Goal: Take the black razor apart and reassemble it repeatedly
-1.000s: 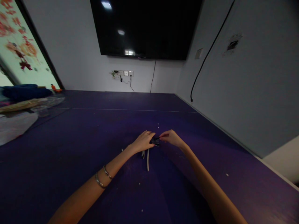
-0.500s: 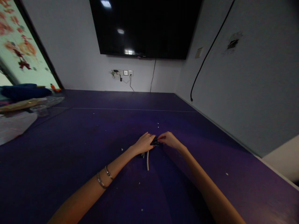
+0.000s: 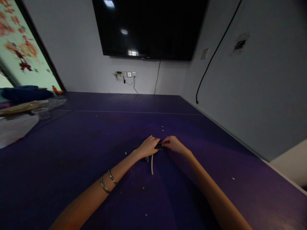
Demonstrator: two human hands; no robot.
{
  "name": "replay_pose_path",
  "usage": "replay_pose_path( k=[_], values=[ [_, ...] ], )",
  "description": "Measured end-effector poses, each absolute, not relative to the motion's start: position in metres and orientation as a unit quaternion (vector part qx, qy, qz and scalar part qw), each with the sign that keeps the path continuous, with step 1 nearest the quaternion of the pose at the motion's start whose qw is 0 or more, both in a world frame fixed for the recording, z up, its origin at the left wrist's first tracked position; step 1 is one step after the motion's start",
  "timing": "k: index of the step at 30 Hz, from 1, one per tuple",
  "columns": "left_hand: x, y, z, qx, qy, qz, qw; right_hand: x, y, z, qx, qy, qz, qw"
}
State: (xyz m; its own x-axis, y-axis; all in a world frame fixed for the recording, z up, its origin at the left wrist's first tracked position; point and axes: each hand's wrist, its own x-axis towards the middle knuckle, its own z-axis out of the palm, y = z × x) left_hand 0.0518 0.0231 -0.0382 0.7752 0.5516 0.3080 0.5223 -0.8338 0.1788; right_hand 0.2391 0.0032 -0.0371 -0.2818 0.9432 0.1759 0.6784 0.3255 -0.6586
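From the head view, both hands meet here, low in the middle of the purple surface (image 3: pixel 115 210), with a small black item (image 3: pixel 159 146) caught between them. The left hand (image 3: pixel 149 147) is curled over its left end, fingers on the far side and thumb on the near side, gripping it down against the surface. In from the other side comes the right hand (image 3: pixel 172 143), thumb and fingertips drawn together in a pinch that looks closed on the item's right end.

And here's the relation that counts: the black item lies just right of the left hand and just left of the right fingertips, its visible part running side to side, roughly along the line joining the two hands. Neither hand is nearer; both appear to touch it, though the left covers more. A pale strip (image 3: pixel 152 166) pokes out below the left hand, pointing back toward the wearer, across that line.

Now for what's hidden: the left palm masks the item's left end, so its full length is anyone's guess. Whether the strip joins it can't be told, and whatever sits between the right fingertips is too small to read.
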Motion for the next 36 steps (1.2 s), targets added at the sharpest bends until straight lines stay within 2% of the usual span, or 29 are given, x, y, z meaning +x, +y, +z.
replay_pose_path(
  k=[10, 27, 36],
  values=[
    [0.051, 0.023, -0.038, 0.943, 0.283, 0.17, 0.036, 0.242, 0.003, -0.036, -0.516, -0.767, 0.235, 0.3],
    [0.052, 0.021, -0.034, 0.945, 0.279, 0.169, 0.033, 0.237, 0.0, -0.034, -0.499, -0.797, 0.226, 0.254],
    [0.052, 0.017, -0.031, 0.942, 0.289, 0.166, 0.029, 0.257, 0.005, -0.027, -0.501, -0.764, 0.248, 0.323]
  ],
)
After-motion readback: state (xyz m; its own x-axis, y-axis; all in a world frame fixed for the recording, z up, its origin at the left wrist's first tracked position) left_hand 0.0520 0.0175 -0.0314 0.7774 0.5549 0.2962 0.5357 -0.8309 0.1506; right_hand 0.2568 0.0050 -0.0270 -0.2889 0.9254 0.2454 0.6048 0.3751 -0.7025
